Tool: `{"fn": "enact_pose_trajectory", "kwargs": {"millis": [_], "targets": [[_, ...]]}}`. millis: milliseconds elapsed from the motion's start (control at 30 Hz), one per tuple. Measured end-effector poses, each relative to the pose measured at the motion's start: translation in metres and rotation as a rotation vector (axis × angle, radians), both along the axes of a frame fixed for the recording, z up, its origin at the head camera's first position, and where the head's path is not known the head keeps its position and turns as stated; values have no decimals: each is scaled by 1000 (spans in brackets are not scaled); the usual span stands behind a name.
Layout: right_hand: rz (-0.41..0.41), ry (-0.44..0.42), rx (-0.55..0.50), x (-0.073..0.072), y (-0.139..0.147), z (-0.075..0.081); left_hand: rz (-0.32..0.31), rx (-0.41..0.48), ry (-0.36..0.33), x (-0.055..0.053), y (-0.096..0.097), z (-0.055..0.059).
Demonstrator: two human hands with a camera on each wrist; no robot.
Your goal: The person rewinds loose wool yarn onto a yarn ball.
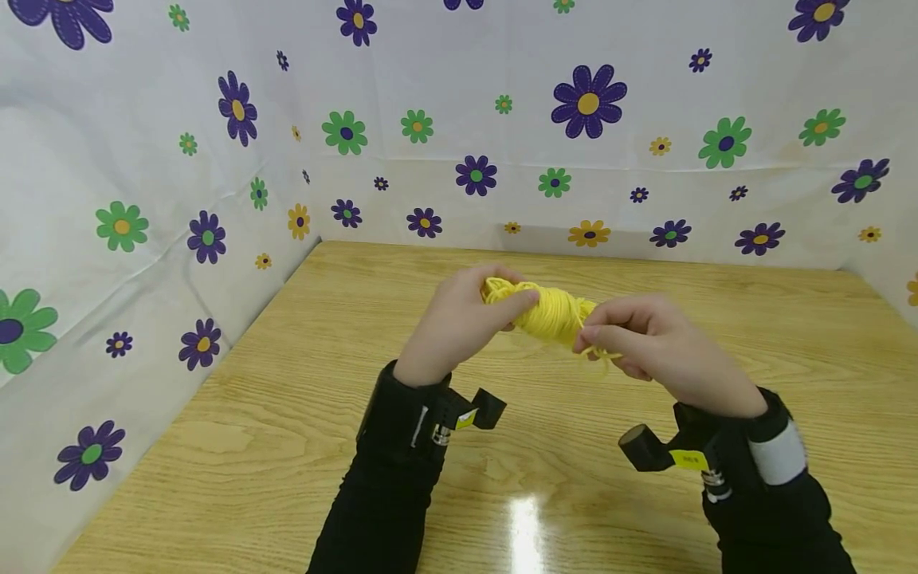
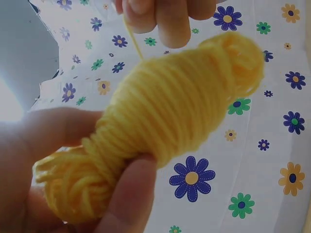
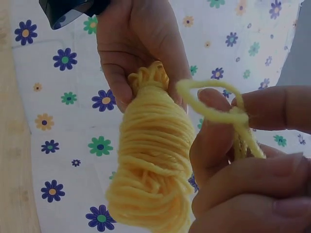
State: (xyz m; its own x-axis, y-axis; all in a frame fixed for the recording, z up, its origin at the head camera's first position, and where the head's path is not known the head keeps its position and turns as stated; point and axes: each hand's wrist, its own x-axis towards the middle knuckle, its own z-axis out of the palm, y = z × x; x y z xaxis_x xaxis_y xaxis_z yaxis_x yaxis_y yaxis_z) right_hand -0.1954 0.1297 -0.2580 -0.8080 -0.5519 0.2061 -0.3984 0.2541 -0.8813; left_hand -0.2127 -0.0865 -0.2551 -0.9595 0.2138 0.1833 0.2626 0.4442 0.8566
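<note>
A skein of yellow yarn, wound thickly round its middle with looped ends, is held up over the table. My left hand grips its left end; in the left wrist view the thumb lies on one side of the looped end and fingers on the other. At the skein's other end, my right hand pinches loose yarn between thumb and fingers. A small yarn loop stands out from that pinch in the right wrist view. One strand runs taut from the wound middle up to the right hand's fingers.
The wooden table spreads beneath both hands. A white cloth with printed flowers hangs behind it and along the left side. Wrist cameras on black straps jut from both forearms.
</note>
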Motion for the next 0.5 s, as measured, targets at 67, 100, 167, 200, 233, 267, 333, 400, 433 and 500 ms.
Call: {"fn": "enact_pose_trajectory", "kwargs": {"millis": [67,100,167,200,233,267,333,400,433,500], "targets": [[2,8,9,0,-2,-1,31,41,2,-1,2,0],[4,15,15,0,-3,-1,45,65,3,0,3,0],[13,27,29,0,-5,-1,71,112,9,0,5,0],[20,35,35,0,-6,-2,82,132,13,0,5,1],[28,39,37,-1,-6,-2,88,155,16,1,6,1],[33,42,38,-1,-7,-2,91,182,17,1,7,1],[38,40,40,-1,-8,-3,94,234,24,1,7,2],[34,34,40,-1,-9,-4,88,283,35,2,8,2],[32,32,43,-1,-9,-4,82,309,41,2,8,2],[28,30,48,-1,-10,-5,80,334,60,2,9,2]]}}
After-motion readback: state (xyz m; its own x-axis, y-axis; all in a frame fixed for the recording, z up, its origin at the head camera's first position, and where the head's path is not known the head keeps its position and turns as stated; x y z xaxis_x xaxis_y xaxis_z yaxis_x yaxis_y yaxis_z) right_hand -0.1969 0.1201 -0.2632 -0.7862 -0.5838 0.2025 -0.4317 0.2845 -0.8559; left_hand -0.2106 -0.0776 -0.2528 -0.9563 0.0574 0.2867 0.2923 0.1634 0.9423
